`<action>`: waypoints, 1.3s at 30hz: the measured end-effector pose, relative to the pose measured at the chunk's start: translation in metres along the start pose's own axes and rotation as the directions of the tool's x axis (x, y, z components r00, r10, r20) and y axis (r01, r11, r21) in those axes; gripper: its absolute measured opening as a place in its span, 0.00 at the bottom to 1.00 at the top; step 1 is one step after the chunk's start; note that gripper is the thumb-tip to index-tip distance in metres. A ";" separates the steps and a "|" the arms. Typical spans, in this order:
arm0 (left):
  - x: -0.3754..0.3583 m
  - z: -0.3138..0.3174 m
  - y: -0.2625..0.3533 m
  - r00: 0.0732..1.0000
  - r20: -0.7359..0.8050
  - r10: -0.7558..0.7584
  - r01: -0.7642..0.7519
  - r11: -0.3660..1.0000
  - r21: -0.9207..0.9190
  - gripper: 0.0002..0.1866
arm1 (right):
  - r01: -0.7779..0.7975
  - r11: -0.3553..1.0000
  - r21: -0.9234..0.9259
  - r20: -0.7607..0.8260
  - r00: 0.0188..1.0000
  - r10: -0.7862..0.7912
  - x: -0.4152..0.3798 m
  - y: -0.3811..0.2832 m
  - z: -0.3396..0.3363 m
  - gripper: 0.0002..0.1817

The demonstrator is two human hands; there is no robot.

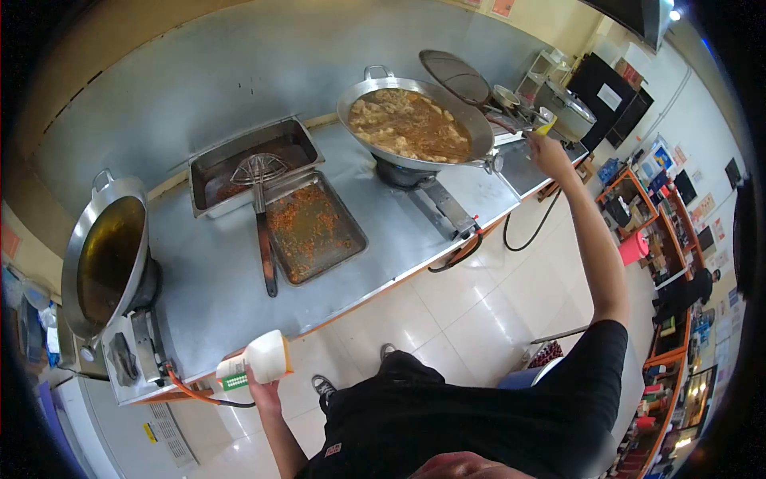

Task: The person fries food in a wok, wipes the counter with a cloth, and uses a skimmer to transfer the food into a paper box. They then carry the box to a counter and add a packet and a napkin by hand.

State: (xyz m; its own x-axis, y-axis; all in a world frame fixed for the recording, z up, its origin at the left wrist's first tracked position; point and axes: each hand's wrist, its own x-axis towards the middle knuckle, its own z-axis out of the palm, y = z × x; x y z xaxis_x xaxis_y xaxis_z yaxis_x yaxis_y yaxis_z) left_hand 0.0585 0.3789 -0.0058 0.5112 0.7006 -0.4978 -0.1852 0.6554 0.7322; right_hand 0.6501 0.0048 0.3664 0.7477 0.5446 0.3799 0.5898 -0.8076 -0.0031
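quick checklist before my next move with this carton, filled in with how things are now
1. Carton held in left hand: ok
2. Carton over a wok: not ok, it's near the counter's front edge
3. Right hand gripping the yellow item firmly: cannot tell
4. Right wok on its burner, food inside: ok
5. Flame under that wok: cannot tell
6. Skimmer out of both woks: ok, lying over the trays

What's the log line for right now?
left hand: holding packet | right hand: at small yellow thing | right wok: food in liquid | left wok: golden liquid
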 end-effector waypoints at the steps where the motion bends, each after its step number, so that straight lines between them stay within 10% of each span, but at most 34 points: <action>1: -0.003 0.003 -0.006 1.000 0.000 0.029 -0.029 0.999 -0.023 0.33 | 0.016 1.000 0.024 -0.027 1.000 -0.015 0.013 0.019 0.004 0.15; 2: -0.006 0.009 -0.011 0.998 -0.001 0.064 -0.064 0.997 -0.048 0.33 | 0.166 0.986 0.000 -0.156 0.974 -0.164 0.024 0.035 0.015 0.15; 5: -0.017 0.037 -0.027 0.990 -0.066 0.121 -0.127 0.987 -0.095 0.33 | -0.255 0.922 0.292 0.190 0.960 0.205 0.042 0.044 0.019 0.16; 14: -0.075 0.087 -0.107 0.987 -0.135 0.085 -0.100 0.989 -0.107 0.35 | 0.033 0.969 0.244 0.000 0.999 -0.034 0.116 0.088 0.140 0.15; 18: -0.096 0.077 -0.131 0.971 -0.231 0.055 -0.083 0.990 -0.112 0.36 | -0.241 0.879 0.412 0.313 0.943 0.112 0.119 0.076 0.148 0.14; 25: -0.105 0.088 -0.124 0.962 -0.258 0.091 -0.125 0.985 -0.121 0.36 | -0.620 0.199 0.759 0.608 0.784 0.126 0.123 0.084 0.156 0.15; 32: -0.100 0.095 -0.125 0.966 -0.236 0.106 -0.133 0.986 -0.100 0.35 | -0.601 0.179 0.779 0.588 0.799 0.127 0.112 0.108 0.131 0.12; 39: -0.089 0.108 -0.127 0.973 -0.202 0.111 -0.137 0.983 -0.120 0.35 | -0.450 0.606 0.655 0.479 0.868 0.127 0.112 0.082 0.106 0.13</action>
State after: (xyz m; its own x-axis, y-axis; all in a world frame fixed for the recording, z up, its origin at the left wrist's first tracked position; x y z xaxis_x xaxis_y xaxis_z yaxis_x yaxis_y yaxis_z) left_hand 0.1269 0.2032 -0.0041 0.3073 0.8114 -0.4971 -0.3527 0.5824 0.7325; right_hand 0.8149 0.0233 0.3112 0.8702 0.4793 -0.1140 0.2209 -0.5865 -0.7792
